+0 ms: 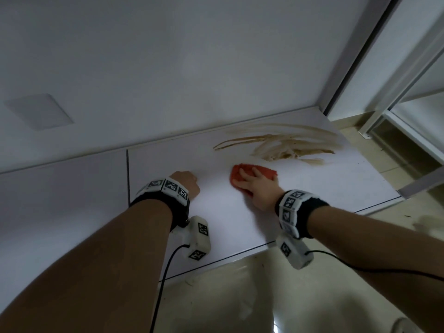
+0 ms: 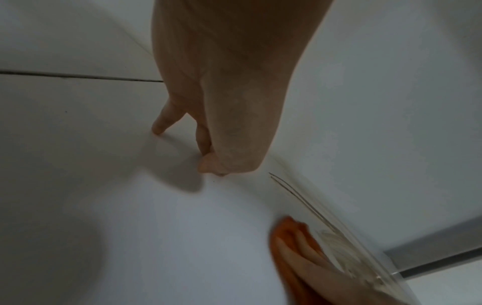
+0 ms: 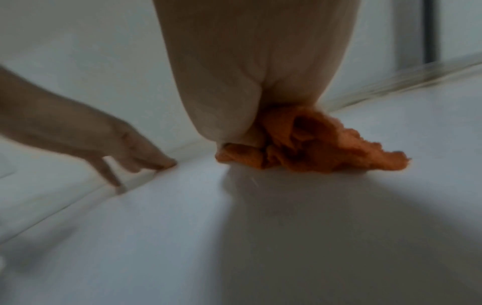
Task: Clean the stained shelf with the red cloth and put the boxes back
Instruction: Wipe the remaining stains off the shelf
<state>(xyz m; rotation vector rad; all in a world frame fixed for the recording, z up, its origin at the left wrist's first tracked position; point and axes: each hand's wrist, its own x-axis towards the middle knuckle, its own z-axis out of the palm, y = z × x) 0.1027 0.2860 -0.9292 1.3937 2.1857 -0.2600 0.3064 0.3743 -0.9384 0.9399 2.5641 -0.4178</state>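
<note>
The right hand [image 1: 255, 186] presses flat, fingers spread, on the red cloth [image 1: 262, 171] just short of the stain [image 1: 283, 147]. The left hand [image 1: 186, 182] props fingertips on the shelf [image 1: 324, 188], holding nothing. Soft and bunched, the cloth likely handles best under the palm.

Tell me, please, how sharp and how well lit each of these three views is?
Head view: dim but sharp; the brown stain reads clearly. Left wrist view: dim, the left hand casts a soft shadow, the stain smears. Right wrist view: blurriest; the red cloth and right hand look soft, a broad shadow below.
</note>
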